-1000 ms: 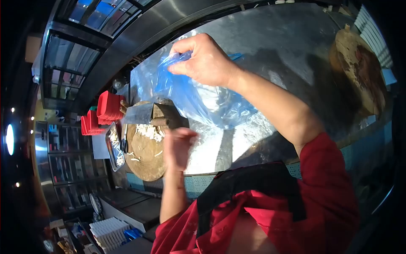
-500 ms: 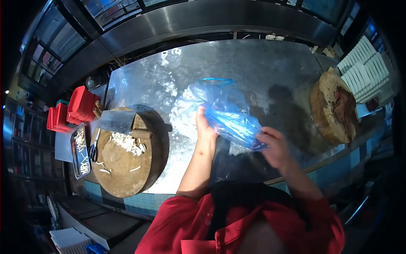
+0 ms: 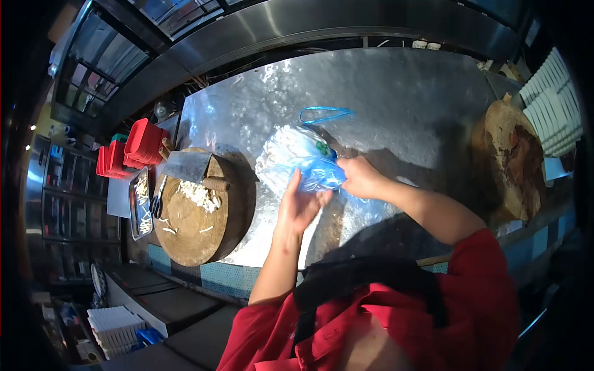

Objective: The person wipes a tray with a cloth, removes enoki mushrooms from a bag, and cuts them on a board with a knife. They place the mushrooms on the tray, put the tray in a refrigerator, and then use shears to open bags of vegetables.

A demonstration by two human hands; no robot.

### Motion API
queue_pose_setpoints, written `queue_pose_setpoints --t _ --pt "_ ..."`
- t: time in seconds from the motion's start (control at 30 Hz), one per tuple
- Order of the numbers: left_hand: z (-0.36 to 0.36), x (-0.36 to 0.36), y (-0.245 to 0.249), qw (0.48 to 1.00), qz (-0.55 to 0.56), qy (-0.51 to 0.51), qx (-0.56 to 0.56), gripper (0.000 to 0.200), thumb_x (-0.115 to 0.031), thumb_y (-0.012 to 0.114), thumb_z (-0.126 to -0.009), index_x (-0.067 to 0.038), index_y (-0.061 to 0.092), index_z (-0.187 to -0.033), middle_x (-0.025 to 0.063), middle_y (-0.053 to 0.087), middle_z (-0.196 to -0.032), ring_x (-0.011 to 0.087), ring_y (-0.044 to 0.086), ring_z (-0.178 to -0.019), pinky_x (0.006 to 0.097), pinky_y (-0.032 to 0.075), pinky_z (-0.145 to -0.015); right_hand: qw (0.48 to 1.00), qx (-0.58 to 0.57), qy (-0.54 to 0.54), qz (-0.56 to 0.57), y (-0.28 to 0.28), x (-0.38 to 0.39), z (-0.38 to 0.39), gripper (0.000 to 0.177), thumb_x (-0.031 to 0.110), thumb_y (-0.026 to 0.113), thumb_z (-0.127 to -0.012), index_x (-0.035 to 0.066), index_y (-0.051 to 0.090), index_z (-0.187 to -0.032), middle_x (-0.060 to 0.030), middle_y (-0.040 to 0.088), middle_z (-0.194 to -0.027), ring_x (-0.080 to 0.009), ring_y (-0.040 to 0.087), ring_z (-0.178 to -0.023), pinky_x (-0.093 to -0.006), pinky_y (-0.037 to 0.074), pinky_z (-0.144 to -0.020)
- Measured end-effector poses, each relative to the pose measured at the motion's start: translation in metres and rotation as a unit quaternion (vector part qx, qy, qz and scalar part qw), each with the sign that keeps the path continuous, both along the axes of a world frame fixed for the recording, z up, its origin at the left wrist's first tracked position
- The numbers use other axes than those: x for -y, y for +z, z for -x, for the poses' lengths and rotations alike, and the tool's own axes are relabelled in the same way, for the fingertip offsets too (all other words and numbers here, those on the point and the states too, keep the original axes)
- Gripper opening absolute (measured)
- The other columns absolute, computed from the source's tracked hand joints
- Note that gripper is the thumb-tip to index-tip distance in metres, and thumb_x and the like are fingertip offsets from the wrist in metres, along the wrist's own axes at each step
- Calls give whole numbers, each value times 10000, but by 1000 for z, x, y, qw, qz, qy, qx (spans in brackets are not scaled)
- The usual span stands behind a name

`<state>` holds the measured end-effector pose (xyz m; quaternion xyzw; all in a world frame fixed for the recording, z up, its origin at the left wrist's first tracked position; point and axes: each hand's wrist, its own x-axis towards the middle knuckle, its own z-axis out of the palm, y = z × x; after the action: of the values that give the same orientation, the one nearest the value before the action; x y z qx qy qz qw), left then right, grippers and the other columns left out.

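A thin, bluish clear plastic bag [image 3: 288, 157] lies on the metal worktop, filled with pale pieces that I cannot make out clearly. My right hand [image 3: 364, 179] is closed around the bag's gathered blue end. Below the bag, my left hand [image 3: 300, 207] has its fingers spread against the plastic. A loop of blue tie [image 3: 325, 115] rests on the worktop just beyond the bag. On the round wooden chopping block [image 3: 185, 238] to the left lie a cleaver [image 3: 189, 166] and a heap of chopped white pieces [image 3: 199, 195].
Scissors [image 3: 158, 201] and a tray [image 3: 142, 213] of pale strips are left of the block. Red containers [image 3: 143, 143] stand behind them. To the right are a second wooden block [image 3: 504, 161] and stacked white trays [image 3: 552, 111]. A steel ledge [image 3: 297, 21] borders the far side.
My right hand has moved up and left, bunching the bag's end toward its filled part. My left hand's fingers have spread. The camera view has shifted, and the blue tie shows separately.
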<state>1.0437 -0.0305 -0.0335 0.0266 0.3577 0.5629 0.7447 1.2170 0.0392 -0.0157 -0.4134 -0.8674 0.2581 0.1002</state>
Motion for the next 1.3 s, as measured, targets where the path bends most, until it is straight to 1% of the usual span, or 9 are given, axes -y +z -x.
queue_pose_setpoints --t 0.1,0.17,0.23,0.43,0.6,0.77,0.9,1.13,1.3 --pt "-12 58 -25 989 12 -55 -137 612 -587 429 -846 -30 485 -1094 157 579 -1037 256 556 -948 419 417 -913 857 -237 -99 446 -21 -4 -15 311 114 499 -833 -7 496 -1120 -139 632 -885 -301 620 -691 -366 513 -644" --pt "-18 68 -55 981 -18 -187 48 696 -693 385 -787 -69 485 -1080 145 583 -1047 268 553 -971 427 400 -931 441 -486 -21 754 -38 18 -20 263 141 482 -863 -19 525 -1067 -130 618 -907 -225 616 -771 -335 507 -698" --pt "-40 52 -66 964 -137 -145 178 861 -749 293 -760 -58 357 -1271 141 456 -1263 284 425 -1173 456 315 -1002 302 -534 78 786 -4 56 -6 267 168 462 -887 -2 524 -1084 -132 612 -917 -197 605 -839 -312 496 -760" --pt "-62 9 -59 899 -287 25 329 656 -609 283 -872 -57 463 -1177 68 604 -869 268 584 -835 506 224 -1060 325 -423 84 842 -28 53 -17 275 179 500 -894 3 528 -1103 -82 611 -944 -144 589 -882 -280 469 -801" --pt "-42 37 -48 910 -65 55 406 318 -411 532 -860 -100 468 -849 -32 345 -581 99 350 -527 338 396 -846 750 74 502 425 -41 -59 -18 315 299 611 -848 -5 657 -779 -45 627 -681 -104 601 -662 -257 482 -600" --pt "-22 68 -22 943 32 126 307 279 -281 600 -795 -69 470 -921 -17 394 -652 108 403 -593 333 375 -847 987 -143 -74 21 -72 -195 44 97 73 603 -739 12 607 -816 -138 646 -750 -253 627 -654 -348 473 -590" --pt "-21 66 -10 970 -25 83 227 539 -193 611 -567 -26 448 -1052 51 440 -774 192 464 -770 387 295 -967 930 -165 -189 -270 -140 -227 79 156 115 644 -711 39 644 -847 -160 635 -737 -269 621 -660 -359 472 -629" --pt "3 67 -18 989 -42 -27 138 385 -237 591 -815 -9 481 -1106 40 486 -776 124 411 -613 265 370 -604 987 120 105 26 -13 -137 -20 167 175 595 -735 29 602 -656 -171 572 -638 -321 601 -669 -440 445 -580" --pt "5 58 -15 996 -46 -57 59 423 -189 594 -831 -7 498 -1201 153 478 -1277 139 445 -601 250 393 -565 807 228 439 323 2 -42 -35 219 220 602 -739 27 596 -636 -105 566 -558 -209 568 -542 -356 423 -524"
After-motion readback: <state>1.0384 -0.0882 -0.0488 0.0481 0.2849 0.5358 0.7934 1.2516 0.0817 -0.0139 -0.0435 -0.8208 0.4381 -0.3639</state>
